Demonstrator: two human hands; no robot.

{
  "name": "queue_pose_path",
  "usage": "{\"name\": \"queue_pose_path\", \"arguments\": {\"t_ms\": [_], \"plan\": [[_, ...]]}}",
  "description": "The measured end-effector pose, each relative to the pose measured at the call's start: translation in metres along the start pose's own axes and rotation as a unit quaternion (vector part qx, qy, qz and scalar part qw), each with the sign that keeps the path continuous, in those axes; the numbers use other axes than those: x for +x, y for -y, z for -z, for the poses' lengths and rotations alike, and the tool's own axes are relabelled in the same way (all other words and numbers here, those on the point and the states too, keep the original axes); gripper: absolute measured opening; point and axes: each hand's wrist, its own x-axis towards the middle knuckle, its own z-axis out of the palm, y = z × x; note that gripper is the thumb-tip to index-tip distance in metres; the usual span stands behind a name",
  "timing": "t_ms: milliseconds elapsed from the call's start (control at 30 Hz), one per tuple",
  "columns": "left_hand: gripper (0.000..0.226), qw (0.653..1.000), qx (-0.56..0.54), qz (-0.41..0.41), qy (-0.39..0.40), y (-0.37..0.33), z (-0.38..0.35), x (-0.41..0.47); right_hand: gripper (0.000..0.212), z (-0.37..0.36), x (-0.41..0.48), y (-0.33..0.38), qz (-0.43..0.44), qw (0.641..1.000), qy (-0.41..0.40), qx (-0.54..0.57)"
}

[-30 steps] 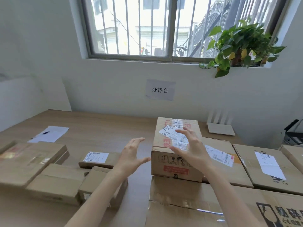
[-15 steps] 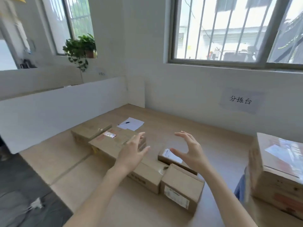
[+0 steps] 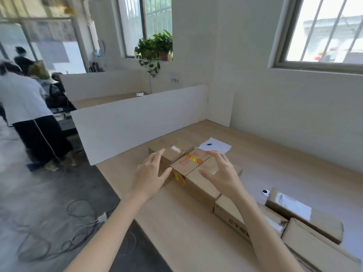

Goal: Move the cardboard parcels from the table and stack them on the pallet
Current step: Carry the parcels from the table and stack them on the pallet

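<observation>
Several cardboard parcels lie on the wooden table (image 3: 176,222). A long flat parcel with red and yellow tape (image 3: 193,163) lies in the middle, and a smaller box (image 3: 172,152) sits behind it to the left. My left hand (image 3: 151,173) hovers at the taped parcel's left end, fingers spread, holding nothing. My right hand (image 3: 222,173) hovers over its right part, fingers spread and loosely bent, also holding nothing. More parcels (image 3: 306,216) lie at the lower right. No pallet is in view.
A white sheet of paper (image 3: 215,145) lies behind the parcels. A white partition (image 3: 137,118) borders the table's left side. A person (image 3: 25,107) stands on the grey floor at left. Loose cables (image 3: 78,222) lie on the floor by the table edge.
My view has swung left, away from the tall box at the right. Both hands now hover over the taped flat parcel, still spread and holding nothing.
</observation>
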Motion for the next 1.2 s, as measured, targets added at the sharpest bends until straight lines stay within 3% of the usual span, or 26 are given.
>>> {"name": "queue_pose_path", "arguments": {"t_ms": [300,567,967,1200], "plan": [[0.065,0.998,0.054,0.017,0.019,0.113,-0.014,0.068,0.064,-0.101,0.102,0.001,-0.004,1.0,0.008,-0.016],[0.071,0.996,0.038,0.031,0.068,0.198,-0.048,0.188,0.069,-0.179,0.224,-0.027,-0.043,0.999,0.017,-0.017],[0.079,0.98,0.049,0.017,0.19,0.286,-0.123,0.313,0.077,-0.248,0.305,-0.082,-0.189,0.979,0.024,-0.078],[0.093,0.962,0.064,-0.042,0.26,0.321,-0.181,0.369,0.082,-0.295,0.324,-0.12,-0.297,0.95,0.027,-0.096]]}}
